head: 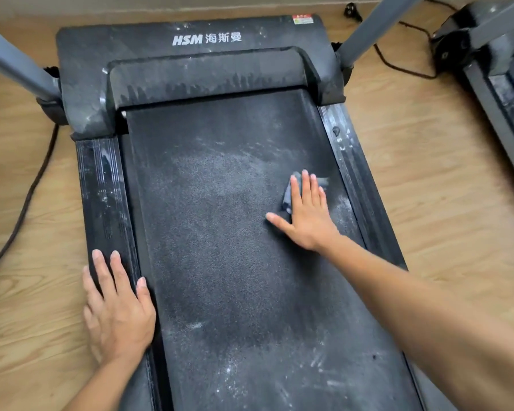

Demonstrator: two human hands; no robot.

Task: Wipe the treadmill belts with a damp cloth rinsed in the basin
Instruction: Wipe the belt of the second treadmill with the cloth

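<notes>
A black treadmill belt (pixel 226 232), dusted with pale powder, runs up the middle of the view. My right hand (pixel 306 215) lies flat with straight fingers on a small grey cloth (pixel 288 194), pressing it onto the belt near the right side rail. Most of the cloth is hidden under the palm and fingers. My left hand (pixel 116 304) rests flat on the left side rail (pixel 101 179), fingers spread, holding nothing. The basin is not in view.
The dusty motor cover (pixel 190 54) with white lettering closes the belt's far end. Grey uprights (pixel 15 66) rise at both sides. A second treadmill (pixel 499 93) stands at the right. Black cables (pixel 27 200) trail over the wooden floor.
</notes>
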